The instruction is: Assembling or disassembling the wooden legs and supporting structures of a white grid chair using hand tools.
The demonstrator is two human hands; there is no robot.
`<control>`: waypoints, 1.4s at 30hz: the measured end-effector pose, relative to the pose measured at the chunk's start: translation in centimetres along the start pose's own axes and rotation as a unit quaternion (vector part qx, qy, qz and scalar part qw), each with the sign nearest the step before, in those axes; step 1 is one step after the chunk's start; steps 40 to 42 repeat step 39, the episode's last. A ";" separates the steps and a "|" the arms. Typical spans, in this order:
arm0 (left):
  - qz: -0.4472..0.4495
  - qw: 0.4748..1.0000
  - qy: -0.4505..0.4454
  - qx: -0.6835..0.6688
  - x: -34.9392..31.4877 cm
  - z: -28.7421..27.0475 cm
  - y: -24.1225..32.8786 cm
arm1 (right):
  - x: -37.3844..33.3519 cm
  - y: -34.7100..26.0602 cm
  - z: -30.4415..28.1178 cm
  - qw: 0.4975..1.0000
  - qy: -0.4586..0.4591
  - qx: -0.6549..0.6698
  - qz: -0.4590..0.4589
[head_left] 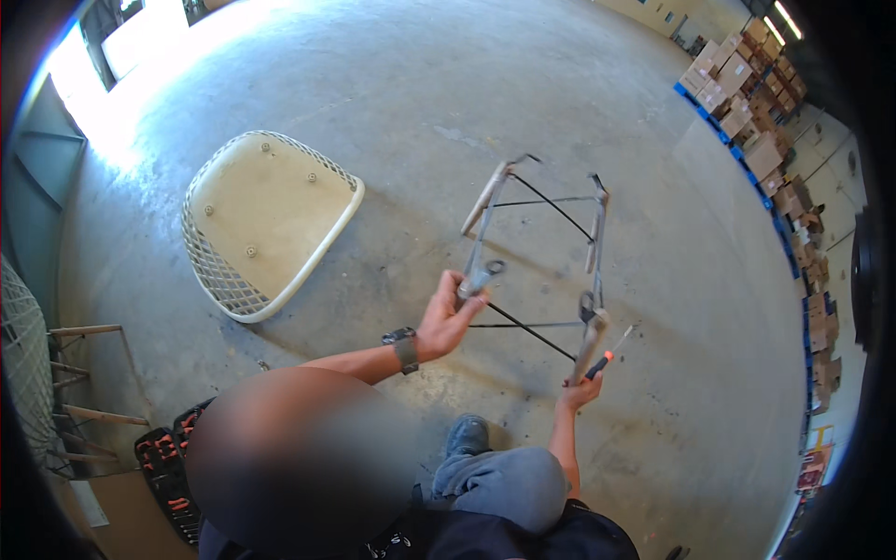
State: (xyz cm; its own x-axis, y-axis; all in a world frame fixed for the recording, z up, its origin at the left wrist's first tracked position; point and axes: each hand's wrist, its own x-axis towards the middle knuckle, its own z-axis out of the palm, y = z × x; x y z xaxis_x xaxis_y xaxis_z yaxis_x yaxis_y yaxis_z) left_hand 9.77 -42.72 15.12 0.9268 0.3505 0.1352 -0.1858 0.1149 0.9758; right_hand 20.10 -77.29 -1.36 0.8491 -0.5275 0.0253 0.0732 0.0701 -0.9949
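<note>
A chair leg frame [533, 337] with wooden legs, black cross rods and grey metal brackets is in front of me. My left hand [442, 323] is closed around its near left leg, close to the bracket end. At the near right leg, my right hand [581, 393] grips a screwdriver [601, 364] with a black and orange handle, its shaft pointing away to the right. The same hand is against the lower end of that leg. To the left, a cream chair seat shell [271, 201] with lattice sides lies underside up, showing several round mounts.
At the lower left sits an open tool case [168, 471] with black and orange tools, beside cardboard [131, 518]. Another chair with wooden legs [89, 373] stands at the left edge. Stacked cartons [737, 112] on blue pallets line the right wall. My boot [467, 437] is below the frame.
</note>
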 end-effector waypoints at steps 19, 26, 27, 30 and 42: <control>0.061 0.667 0.014 0.743 19.5 -29.9 -4.2 | 1.2 11.3 -7.8 0.997 0.008 -0.071 0.008; 0.000 0.576 -0.061 0.815 23.4 -31.7 -8.1 | 2.5 11.0 -12.9 0.994 0.028 -0.098 0.037; 0.002 0.571 -0.087 0.816 23.6 -31.3 -7.9 | 2.2 9.6 -12.5 0.993 0.006 -0.106 0.046; -0.012 0.611 -0.080 0.787 23.9 -30.6 -7.7 | 1.6 9.7 -15.8 0.993 0.022 -0.102 0.051; 0.010 0.716 0.005 0.698 20.0 -34.2 -7.2 | -3.0 9.1 -13.8 0.972 -0.043 -0.209 0.096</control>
